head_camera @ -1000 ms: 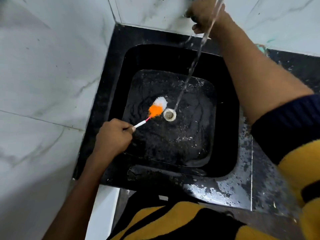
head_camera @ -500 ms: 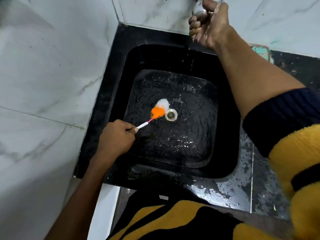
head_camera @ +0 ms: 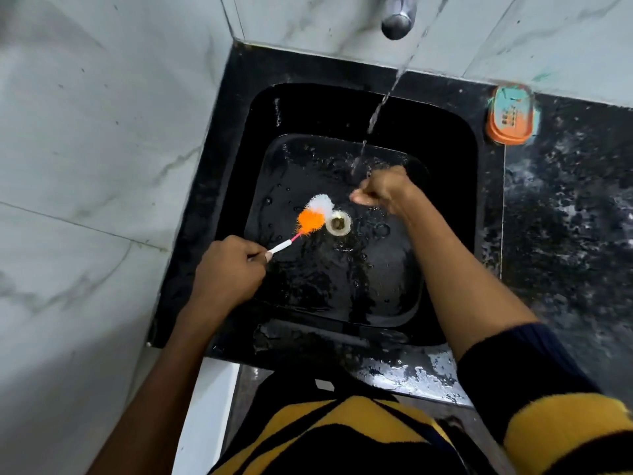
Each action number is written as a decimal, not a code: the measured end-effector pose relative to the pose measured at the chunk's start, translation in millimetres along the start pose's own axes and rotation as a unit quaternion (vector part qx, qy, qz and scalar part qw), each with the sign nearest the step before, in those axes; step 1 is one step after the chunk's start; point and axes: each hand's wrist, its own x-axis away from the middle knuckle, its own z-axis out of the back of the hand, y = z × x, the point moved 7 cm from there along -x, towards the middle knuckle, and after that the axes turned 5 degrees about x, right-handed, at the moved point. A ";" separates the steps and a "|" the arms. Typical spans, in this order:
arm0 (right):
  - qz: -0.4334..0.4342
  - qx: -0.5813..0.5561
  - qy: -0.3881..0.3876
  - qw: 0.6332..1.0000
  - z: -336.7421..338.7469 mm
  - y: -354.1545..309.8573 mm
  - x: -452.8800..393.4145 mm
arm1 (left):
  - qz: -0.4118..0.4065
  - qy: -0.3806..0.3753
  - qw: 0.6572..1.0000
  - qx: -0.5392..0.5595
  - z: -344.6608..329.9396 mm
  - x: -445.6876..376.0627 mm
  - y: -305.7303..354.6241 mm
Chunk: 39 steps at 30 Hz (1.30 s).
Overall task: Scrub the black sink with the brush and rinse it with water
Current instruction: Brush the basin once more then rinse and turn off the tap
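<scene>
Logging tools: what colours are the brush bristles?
Orange near the handle, white at the tip, on the thin-handled brush; head view.

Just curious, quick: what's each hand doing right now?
Left hand: fingers gripping the brush.
Right hand: fingers curled, holding nothing, under the water stream.

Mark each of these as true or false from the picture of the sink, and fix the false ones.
1. The left hand holds the brush by its handle. True.
2. The brush head lies right of the drain. False: it lies left of it, close beside.
3. Water runs from the tap into the sink. True.
4. The right hand grips the tap. False: it is down in the sink, under the stream.
5. The soap dish sits inside the sink. False: it sits on the counter, right of the sink.
</scene>
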 end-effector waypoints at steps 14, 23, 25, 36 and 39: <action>-0.087 -0.045 -0.237 0.967 -92.6 87.0 115.2 | -0.034 -0.022 0.997 -0.062 -51.7 20.4 28.4; 0.079 0.071 0.024 0.994 -32.8 65.2 99.1 | -0.063 -0.094 0.992 -0.056 -91.3 41.5 37.5; 0.085 0.162 0.065 0.981 -18.5 71.6 95.5 | -0.066 -0.096 0.992 -0.043 -92.2 40.1 33.0; 0.075 0.348 0.167 0.919 33.6 109.4 103.9 | -0.045 -0.095 0.994 0.029 -96.2 21.9 -16.6; 0.097 0.314 0.201 0.923 44.3 113.5 110.1 | -0.036 -0.105 0.993 0.032 -100.3 22.7 -24.2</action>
